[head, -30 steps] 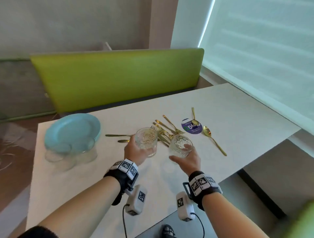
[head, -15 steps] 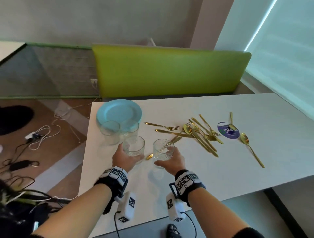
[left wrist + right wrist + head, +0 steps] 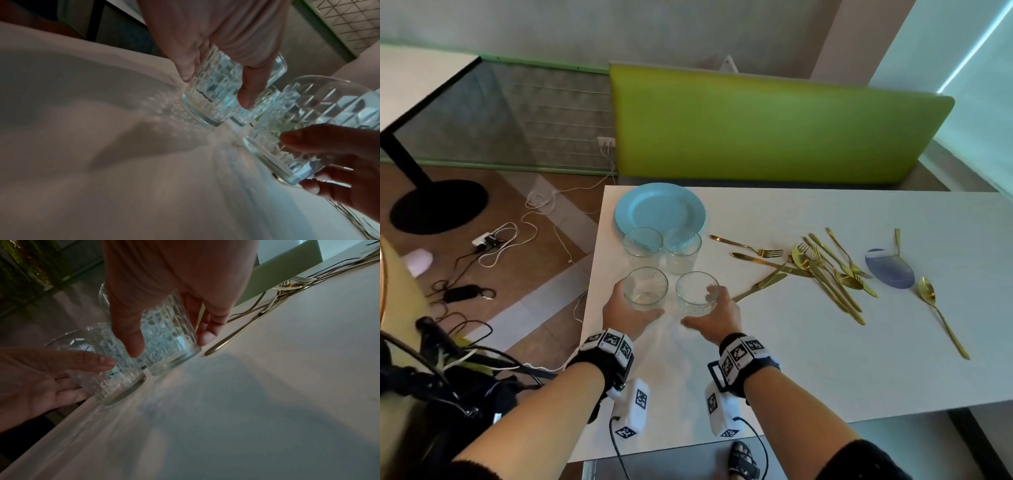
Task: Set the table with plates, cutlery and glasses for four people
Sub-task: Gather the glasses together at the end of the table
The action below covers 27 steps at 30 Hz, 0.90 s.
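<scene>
Two cut-pattern clear glasses sit side by side near the table's left end. My left hand [image 3: 631, 306] grips the left glass [image 3: 645, 289] and my right hand [image 3: 705, 308] grips the right glass [image 3: 697, 294]. In the left wrist view my left hand [image 3: 217, 86] holds its glass [image 3: 209, 105] with thumb and fingers around the side, base at the tabletop. The right wrist view shows my right hand [image 3: 170, 340] wrapped the same way around its glass [image 3: 170, 356]. Two more glasses [image 3: 643, 243] [image 3: 682, 248] stand just behind, in front of a stack of light blue plates [image 3: 659, 205].
Gold forks, knives and spoons lie in a loose pile [image 3: 825, 270] right of the glasses, one knife handle [image 3: 743, 294] close to my right hand. A purple coaster [image 3: 890, 270] and a lone spoon [image 3: 935, 308] lie further right. The white table [image 3: 825, 359] ends just left of my left hand.
Both hands have carried their glasses leftward from beside the cutlery and lowered them in front of the two standing glasses. The head view has swung left.
</scene>
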{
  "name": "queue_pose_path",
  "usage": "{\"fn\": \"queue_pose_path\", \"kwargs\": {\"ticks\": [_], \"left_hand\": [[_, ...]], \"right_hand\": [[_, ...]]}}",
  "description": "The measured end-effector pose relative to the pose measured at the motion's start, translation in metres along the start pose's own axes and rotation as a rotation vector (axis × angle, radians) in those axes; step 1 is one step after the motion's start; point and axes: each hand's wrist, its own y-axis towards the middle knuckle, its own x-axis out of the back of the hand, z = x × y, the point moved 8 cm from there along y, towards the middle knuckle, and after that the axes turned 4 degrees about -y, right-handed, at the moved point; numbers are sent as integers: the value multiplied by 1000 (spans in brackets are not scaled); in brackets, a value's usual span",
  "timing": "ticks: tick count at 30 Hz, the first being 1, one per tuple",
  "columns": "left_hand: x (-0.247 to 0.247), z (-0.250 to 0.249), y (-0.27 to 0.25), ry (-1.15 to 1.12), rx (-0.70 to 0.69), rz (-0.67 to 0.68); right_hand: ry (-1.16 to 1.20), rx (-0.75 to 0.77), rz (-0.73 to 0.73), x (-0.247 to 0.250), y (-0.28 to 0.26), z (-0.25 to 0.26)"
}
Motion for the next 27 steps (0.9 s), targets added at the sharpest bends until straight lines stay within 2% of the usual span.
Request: {"fn": "queue_pose_path", "kwargs": {"ticks": [9, 17, 27], "left_hand": [[4, 2, 15, 60, -40, -63], [0, 0, 19, 59, -18, -80], [-3, 3, 20, 36, 0, -96]], "right_hand": [[3, -1, -36, -12, 14, 7], [23, -25, -38, -13, 22, 11], [36, -22, 8, -15, 27, 14]]}}
